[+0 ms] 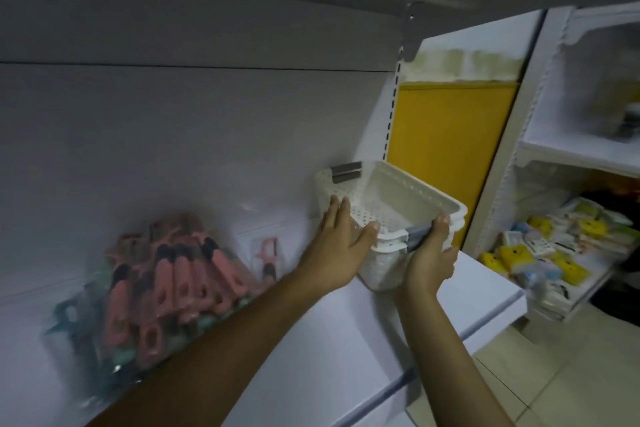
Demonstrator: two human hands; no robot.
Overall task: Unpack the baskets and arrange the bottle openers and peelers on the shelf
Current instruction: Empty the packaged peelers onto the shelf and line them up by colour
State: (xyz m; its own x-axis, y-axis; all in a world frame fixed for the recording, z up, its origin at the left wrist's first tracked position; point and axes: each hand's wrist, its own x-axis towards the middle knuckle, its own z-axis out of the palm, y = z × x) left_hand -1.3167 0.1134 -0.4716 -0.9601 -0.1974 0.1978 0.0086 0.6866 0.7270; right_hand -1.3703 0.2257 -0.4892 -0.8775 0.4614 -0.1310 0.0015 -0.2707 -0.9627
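A white perforated basket (394, 198) with grey handles is tilted above the white shelf (311, 340), and nothing shows inside it; it looks like two nested baskets. My left hand (337, 246) lies flat against its left side, fingers straight and thumb over the near rim. My right hand (431, 253) grips the near grey handle from below. To the left, a pile of pink and teal peelers or openers (173, 281) in clear wrapping lies on the shelf. One packaged pink peeler (268, 258) stands against the back panel.
The shelf's right edge (512, 302) ends just past the basket. Beyond it stands another white shelving unit (571, 149) holding several small yellow and white packets (561, 246). A yellow panel (450, 149) is behind the basket. Another shelf board hangs overhead.
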